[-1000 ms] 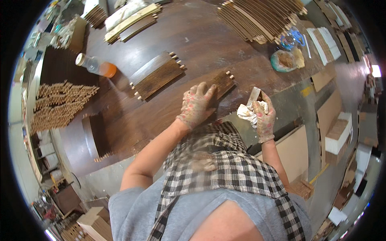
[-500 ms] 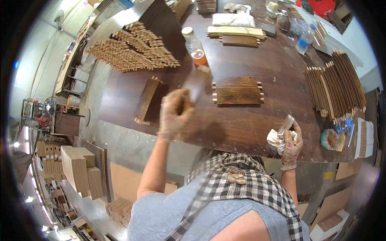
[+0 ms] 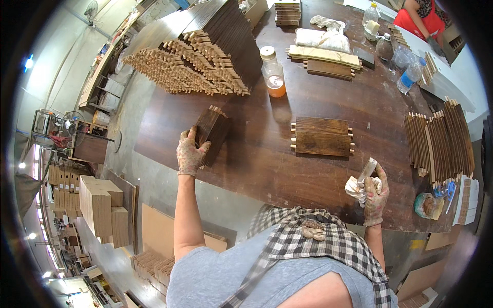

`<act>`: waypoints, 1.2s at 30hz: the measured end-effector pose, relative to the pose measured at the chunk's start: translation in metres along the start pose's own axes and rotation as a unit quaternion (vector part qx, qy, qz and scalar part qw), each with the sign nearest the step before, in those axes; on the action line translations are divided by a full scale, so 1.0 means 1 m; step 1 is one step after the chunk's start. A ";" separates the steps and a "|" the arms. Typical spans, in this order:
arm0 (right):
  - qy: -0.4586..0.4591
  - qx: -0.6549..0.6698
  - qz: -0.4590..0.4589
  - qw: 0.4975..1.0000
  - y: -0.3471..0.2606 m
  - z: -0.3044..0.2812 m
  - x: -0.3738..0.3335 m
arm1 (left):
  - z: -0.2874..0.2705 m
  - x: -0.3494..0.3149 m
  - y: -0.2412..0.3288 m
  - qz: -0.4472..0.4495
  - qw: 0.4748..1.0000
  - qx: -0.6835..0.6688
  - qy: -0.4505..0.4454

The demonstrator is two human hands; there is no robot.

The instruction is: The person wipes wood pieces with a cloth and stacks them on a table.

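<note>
On the brown wooden worktop [image 3: 277, 177], a rectangular brown dowel-ended wooden piece [image 3: 213, 128] sits before a brown wooden board stack [image 3: 186, 61] and left of two flat brown wooden boards [image 3: 322, 142].

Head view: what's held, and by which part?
Right hand: bunched white cloth, and a flat piece by its near end. Left hand: at the left side of dark slats; grip unclear.

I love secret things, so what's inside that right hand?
The right hand holds a crumpled white cloth and a flat, pale strip sticking up. The hand and cloth cover the strip's lower end, so that can't be seen.
</note>
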State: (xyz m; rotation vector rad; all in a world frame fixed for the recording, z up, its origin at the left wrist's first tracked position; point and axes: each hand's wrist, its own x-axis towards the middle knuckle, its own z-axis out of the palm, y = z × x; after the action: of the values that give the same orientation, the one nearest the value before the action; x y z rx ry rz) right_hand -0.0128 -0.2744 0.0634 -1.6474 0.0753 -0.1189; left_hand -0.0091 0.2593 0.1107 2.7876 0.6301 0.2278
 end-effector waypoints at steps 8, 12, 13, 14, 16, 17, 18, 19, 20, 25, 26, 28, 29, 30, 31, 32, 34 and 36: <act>0.014 0.010 0.073 0.997 0.013 -0.002 0.015 | 0.034 0.000 0.080 0.206 0.963 -0.117 0.128; 0.033 0.054 0.086 0.994 0.003 0.009 0.021 | 0.094 -0.038 0.162 0.353 0.916 -0.190 -0.016; 0.036 0.066 0.082 0.994 0.009 0.006 0.020 | 0.099 -0.050 0.186 0.367 0.922 -0.120 -0.033; 0.044 0.072 0.093 0.992 0.012 0.003 0.018 | 0.106 -0.056 0.206 0.389 0.915 -0.102 -0.042; 0.059 0.086 0.109 0.989 0.010 -0.002 0.013 | 0.124 -0.058 0.228 0.427 0.900 -0.069 -0.055; 0.068 0.095 0.111 0.987 0.005 -0.002 0.012 | 0.135 -0.054 0.235 0.447 0.891 -0.056 -0.056; 0.077 0.105 0.113 0.985 0.002 -0.003 0.011 | 0.142 -0.053 0.239 0.466 0.882 -0.043 -0.056; 0.084 0.100 0.100 0.986 0.002 -0.007 0.010 | 0.145 -0.059 0.238 0.462 0.881 -0.048 -0.093; 0.097 0.095 0.090 0.987 0.007 -0.011 0.006 | 0.141 -0.067 0.240 0.463 0.875 -0.052 -0.134; 0.128 0.036 0.081 0.988 0.020 -0.031 -0.007 | 0.147 -0.111 0.250 0.510 0.825 -0.131 -0.206; 0.127 0.017 0.094 0.987 0.013 -0.032 -0.007 | 0.143 -0.114 0.253 0.496 0.833 -0.133 -0.205; 0.090 -0.132 0.055 0.986 0.014 -0.043 -0.012 | 0.132 -0.120 0.258 0.467 0.850 -0.137 -0.201; 0.074 -0.208 0.032 0.975 0.011 -0.053 -0.015 | 0.127 -0.120 0.254 0.440 0.861 -0.137 -0.215; 0.075 -0.224 0.054 0.970 0.018 -0.061 -0.019 | 0.129 -0.118 0.242 0.437 0.861 -0.160 -0.207; 0.075 -0.242 0.076 0.964 0.023 -0.072 -0.024 | 0.134 -0.116 0.230 0.433 0.860 -0.183 -0.199; 0.065 -0.254 0.070 0.962 0.021 -0.071 -0.025 | 0.134 -0.116 0.218 0.427 0.859 -0.198 -0.200; 0.037 -0.293 0.088 0.951 0.017 -0.063 -0.026 | 0.141 -0.116 0.205 0.437 0.858 -0.193 -0.191; 0.015 -0.327 0.066 0.943 -0.002 -0.040 -0.026 | 0.143 -0.118 0.207 0.440 0.860 -0.192 -0.174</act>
State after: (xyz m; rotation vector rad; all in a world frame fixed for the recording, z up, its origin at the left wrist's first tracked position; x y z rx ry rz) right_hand -0.0441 -0.3105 0.0681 -2.2981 0.2721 -0.0136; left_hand -0.0022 -0.0049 0.0252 2.4112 -0.7303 0.0072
